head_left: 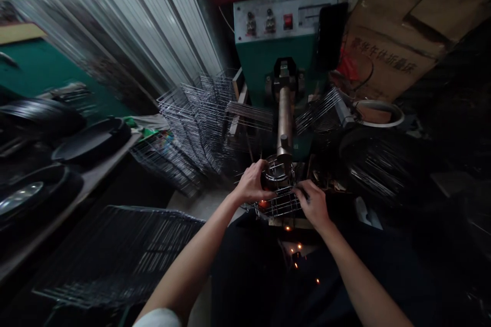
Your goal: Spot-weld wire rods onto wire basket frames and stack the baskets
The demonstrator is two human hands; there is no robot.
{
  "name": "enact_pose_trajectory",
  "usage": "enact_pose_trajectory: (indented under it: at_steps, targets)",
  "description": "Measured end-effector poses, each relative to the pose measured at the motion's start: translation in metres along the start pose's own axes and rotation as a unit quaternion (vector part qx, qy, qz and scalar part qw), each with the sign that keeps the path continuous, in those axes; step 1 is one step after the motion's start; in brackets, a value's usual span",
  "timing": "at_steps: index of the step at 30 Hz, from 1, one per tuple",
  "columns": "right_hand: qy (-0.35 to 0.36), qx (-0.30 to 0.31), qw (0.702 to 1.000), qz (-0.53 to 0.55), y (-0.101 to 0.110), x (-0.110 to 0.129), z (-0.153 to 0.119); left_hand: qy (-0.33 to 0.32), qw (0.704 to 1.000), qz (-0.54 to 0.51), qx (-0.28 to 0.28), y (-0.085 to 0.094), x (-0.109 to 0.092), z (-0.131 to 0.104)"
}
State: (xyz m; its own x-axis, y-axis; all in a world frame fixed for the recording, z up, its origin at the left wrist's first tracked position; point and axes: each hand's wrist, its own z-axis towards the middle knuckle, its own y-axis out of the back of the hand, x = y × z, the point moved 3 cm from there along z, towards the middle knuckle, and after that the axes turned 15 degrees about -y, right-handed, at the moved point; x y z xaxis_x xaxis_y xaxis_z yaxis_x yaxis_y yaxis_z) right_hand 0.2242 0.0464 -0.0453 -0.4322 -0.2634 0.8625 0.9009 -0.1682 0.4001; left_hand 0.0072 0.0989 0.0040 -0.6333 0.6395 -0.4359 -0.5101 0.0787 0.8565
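Note:
A metal wire grid (284, 203) lies under the round electrode arm (284, 117) of a green spot welder (257, 59). My left hand (251, 184) is curled at the grid's left side, gripping it beside a curved wire piece (276, 176) beneath the arm's tip. At the grid's right edge my right hand (312, 203) pinches the wires. Orange sparks (299, 246) fall below the grid, and a glow shows near my left thumb. Shadow hides the fingertips and the lower electrode in part.
Stacked wire racks (199, 117) stand left of the machine, and another wire stack (126, 250) lies at lower left. Dark round pans (92, 143) line a shelf on the left. Loose wires (378, 166) fill a dark container at right. A cardboard box (395, 36) leans behind.

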Motion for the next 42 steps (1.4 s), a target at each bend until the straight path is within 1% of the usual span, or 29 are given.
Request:
enact_pose_trajectory:
  at_steps: [4, 8, 12, 14, 20, 27, 33, 38, 40, 42]
  targets:
    - [0.009, 0.002, 1.0, -0.028, -0.002, -0.003, 0.003, -0.006, 1.0, -0.002, 0.007, 0.001, 0.0, 0.002]
    - [0.02, 0.008, 0.999, -0.025, 0.0, -0.004, 0.0, -0.026, 1.0, 0.006, 0.011, 0.002, -0.005, 0.0]
    - [0.015, 0.013, 1.0, -0.021, 0.003, -0.005, 0.0, -0.048, 0.998, 0.03, 0.018, 0.001, -0.009, -0.001]
    - [0.012, 0.018, 1.0, -0.018, 0.004, -0.004, 0.005, -0.048, 0.998, 0.023, 0.015, 0.0, -0.005, 0.001]
    - [0.029, 0.039, 0.999, -0.004, 0.003, 0.001, 0.021, -0.032, 0.999, -0.008, -0.021, 0.0, 0.01, 0.006]
    - [0.026, 0.025, 0.999, -0.01, -0.005, -0.004, 0.028, -0.032, 0.999, 0.005, -0.018, 0.003, 0.016, 0.013]
    - [0.016, 0.022, 1.0, -0.015, -0.004, -0.004, 0.034, -0.043, 0.999, 0.007, -0.017, 0.002, 0.024, 0.02]
    - [0.026, 0.017, 1.0, -0.003, -0.008, -0.005, 0.036, -0.051, 0.999, 0.01, -0.015, 0.0, 0.021, 0.021]
    - [0.026, 0.01, 1.0, -0.003, -0.004, -0.01, 0.036, -0.055, 0.998, 0.007, -0.017, 0.0, 0.018, 0.023]
    - [0.018, 0.011, 1.0, -0.006, 0.006, -0.014, 0.035, -0.06, 0.998, 0.002, -0.012, 0.003, 0.019, 0.022]
